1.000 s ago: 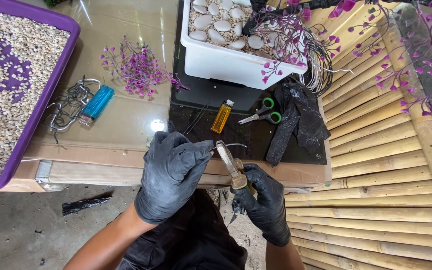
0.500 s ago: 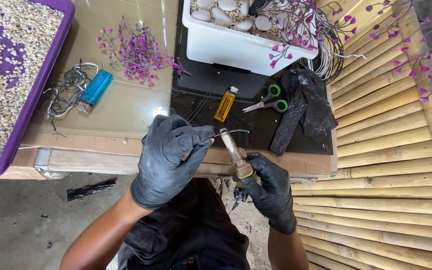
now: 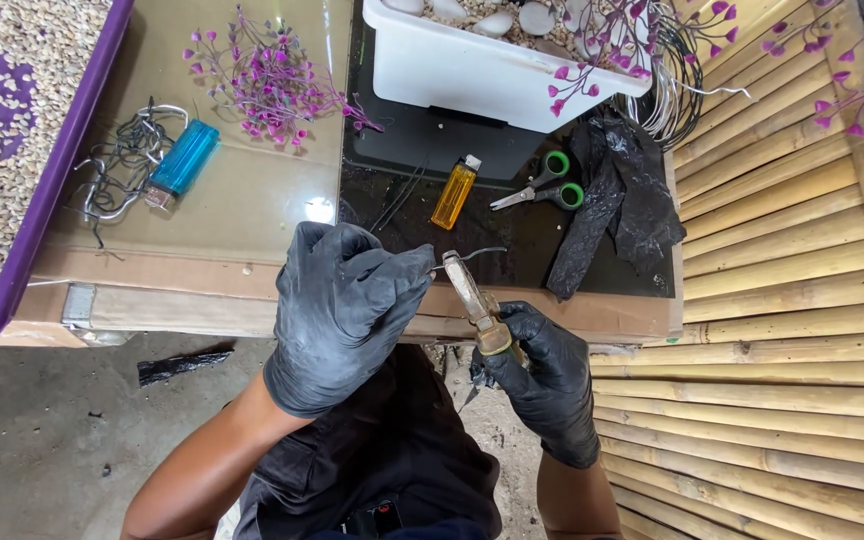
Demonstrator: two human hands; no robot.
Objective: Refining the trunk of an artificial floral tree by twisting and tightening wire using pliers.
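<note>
A small, makeshift craft workshop for artificial flowers; a low glass-topped table (image 3: pixel 252 215) edged in cardboard stands on a bare concrete floor (image 3: pixel 42 440) beside a bamboo-slat bench (image 3: pixel 782 330); on it lie purple bead sprigs (image 3: pixel 267 80), scissors (image 3: pixel 542 185), lighters (image 3: pixel 455 190), wire coils (image 3: pixel 117 175) and a white pebble-filled tub (image 3: pixel 472 70).

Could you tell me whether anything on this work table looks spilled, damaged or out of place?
Nothing looks spilled or broken. The oddest bit is the crumpled black plastic slumped untidily beside the green-handled scissors, and a tangle of dark wire bunched around the blue lighter.
</note>
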